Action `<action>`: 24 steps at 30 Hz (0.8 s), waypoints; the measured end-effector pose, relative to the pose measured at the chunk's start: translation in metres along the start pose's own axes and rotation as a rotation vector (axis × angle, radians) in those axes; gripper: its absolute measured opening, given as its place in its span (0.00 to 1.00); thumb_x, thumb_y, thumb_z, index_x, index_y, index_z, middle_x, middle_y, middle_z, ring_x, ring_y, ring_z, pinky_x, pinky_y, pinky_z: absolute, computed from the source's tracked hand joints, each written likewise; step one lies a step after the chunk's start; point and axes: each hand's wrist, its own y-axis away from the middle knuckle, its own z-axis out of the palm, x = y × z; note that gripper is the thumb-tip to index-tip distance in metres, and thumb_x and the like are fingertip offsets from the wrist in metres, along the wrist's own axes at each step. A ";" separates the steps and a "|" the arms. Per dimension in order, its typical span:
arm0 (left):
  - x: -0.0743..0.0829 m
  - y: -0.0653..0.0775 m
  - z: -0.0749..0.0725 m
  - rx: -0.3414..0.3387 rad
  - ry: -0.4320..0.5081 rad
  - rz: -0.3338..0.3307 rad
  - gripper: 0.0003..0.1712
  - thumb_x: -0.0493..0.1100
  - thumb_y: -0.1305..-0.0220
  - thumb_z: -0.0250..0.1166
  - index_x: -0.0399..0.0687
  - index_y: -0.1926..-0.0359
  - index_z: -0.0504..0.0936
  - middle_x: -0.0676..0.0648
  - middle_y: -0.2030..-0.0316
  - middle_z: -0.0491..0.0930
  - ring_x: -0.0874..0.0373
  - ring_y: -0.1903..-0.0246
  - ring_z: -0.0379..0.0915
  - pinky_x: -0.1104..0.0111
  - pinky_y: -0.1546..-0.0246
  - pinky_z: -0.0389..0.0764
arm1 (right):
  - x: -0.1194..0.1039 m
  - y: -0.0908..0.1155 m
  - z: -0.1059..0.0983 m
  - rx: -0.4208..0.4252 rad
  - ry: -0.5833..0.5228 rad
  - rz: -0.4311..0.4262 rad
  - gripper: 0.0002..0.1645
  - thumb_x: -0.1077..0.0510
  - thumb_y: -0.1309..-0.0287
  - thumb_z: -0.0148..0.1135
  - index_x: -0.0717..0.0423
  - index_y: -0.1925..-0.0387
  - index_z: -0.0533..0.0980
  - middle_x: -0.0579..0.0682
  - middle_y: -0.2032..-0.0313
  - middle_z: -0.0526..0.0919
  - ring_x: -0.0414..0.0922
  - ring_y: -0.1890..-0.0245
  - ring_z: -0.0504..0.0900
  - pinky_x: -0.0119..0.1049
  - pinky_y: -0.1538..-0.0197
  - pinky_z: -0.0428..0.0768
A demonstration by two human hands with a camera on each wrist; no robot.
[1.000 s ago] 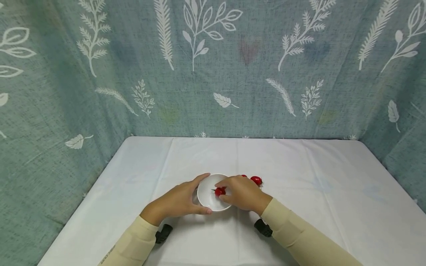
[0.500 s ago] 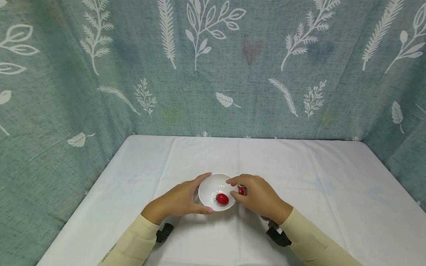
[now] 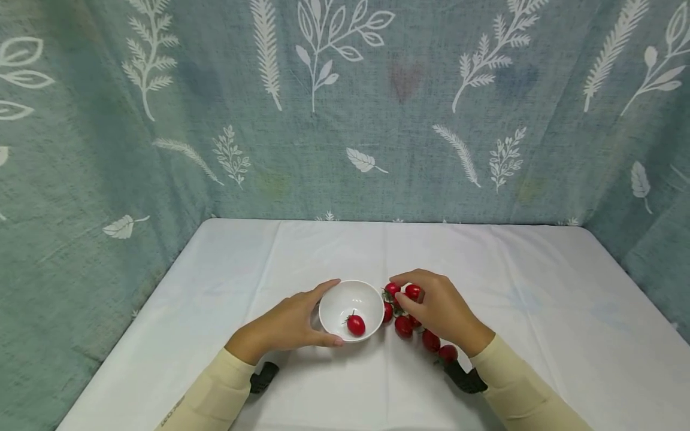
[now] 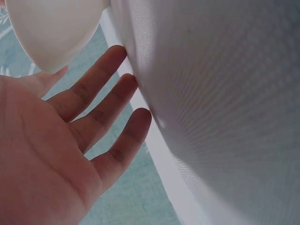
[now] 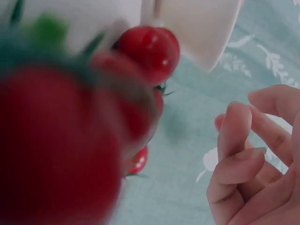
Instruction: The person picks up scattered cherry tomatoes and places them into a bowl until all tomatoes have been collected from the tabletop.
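In the head view my left hand (image 3: 286,323) holds a white bowl (image 3: 335,302) by its side, thumb at the near rim and index finger at the far rim. Its other fingers reach down to the cloth below the bowl (image 4: 56,33) in the left wrist view. One cherry tomato (image 3: 356,325) with a green stem lies inside. My right hand (image 3: 444,308) hovers over loose cherry tomatoes (image 3: 403,327) right of the bowl, thumb and index finger parted around nothing. Seen from the right wrist, its fingers (image 5: 234,124) bend loosely, away from a close, blurred tomato (image 5: 51,150).
Several tomatoes trail from the bowl's right side toward the right wrist, the nearest one (image 3: 447,353) beside the black wrist camera (image 3: 468,378). A white cloth (image 3: 242,257) covers the table. Patterned green-blue curtains (image 3: 345,137) stand behind and at both sides.
My right hand released a tomato into the bowl, then drew back to the right, uncovering the loose tomatoes. The left hand stays at the bowl.
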 end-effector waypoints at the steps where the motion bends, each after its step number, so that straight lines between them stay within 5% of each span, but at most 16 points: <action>1: 0.000 0.000 0.000 -0.001 -0.002 -0.004 0.66 0.71 0.60 0.78 0.67 0.22 0.55 0.49 0.34 0.73 0.50 0.35 0.69 0.47 0.37 0.70 | 0.002 0.000 0.000 -0.001 0.012 0.012 0.18 0.59 0.41 0.71 0.53 0.49 0.84 0.49 0.52 0.87 0.39 0.78 0.73 0.30 0.69 0.77; 10: 0.001 -0.001 -0.001 -0.008 0.000 -0.008 0.65 0.70 0.59 0.78 0.67 0.22 0.55 0.51 0.33 0.72 0.48 0.35 0.68 0.44 0.38 0.70 | 0.023 -0.004 -0.003 -0.016 0.106 0.093 0.19 0.59 0.40 0.69 0.52 0.47 0.83 0.51 0.48 0.85 0.38 0.84 0.67 0.32 0.74 0.74; 14: 0.001 -0.001 -0.001 -0.009 0.003 -0.002 0.65 0.70 0.58 0.78 0.66 0.22 0.55 0.49 0.33 0.72 0.46 0.35 0.68 0.43 0.38 0.70 | 0.032 -0.005 -0.001 -0.030 0.155 0.100 0.19 0.59 0.40 0.69 0.53 0.46 0.83 0.52 0.48 0.86 0.47 0.64 0.84 0.44 0.56 0.84; 17: 0.000 0.000 0.000 -0.010 -0.003 -0.009 0.64 0.70 0.58 0.77 0.68 0.22 0.54 0.49 0.32 0.71 0.46 0.35 0.67 0.43 0.38 0.70 | 0.036 -0.006 0.001 -0.060 0.187 0.119 0.20 0.59 0.40 0.69 0.53 0.46 0.83 0.53 0.48 0.85 0.53 0.45 0.83 0.51 0.44 0.81; 24: 0.001 -0.001 -0.001 -0.015 -0.017 -0.004 0.64 0.71 0.57 0.77 0.68 0.22 0.54 0.48 0.32 0.71 0.46 0.36 0.67 0.41 0.40 0.71 | 0.042 -0.006 0.002 -0.126 0.230 0.143 0.20 0.58 0.39 0.69 0.53 0.45 0.83 0.52 0.50 0.86 0.52 0.47 0.84 0.50 0.45 0.82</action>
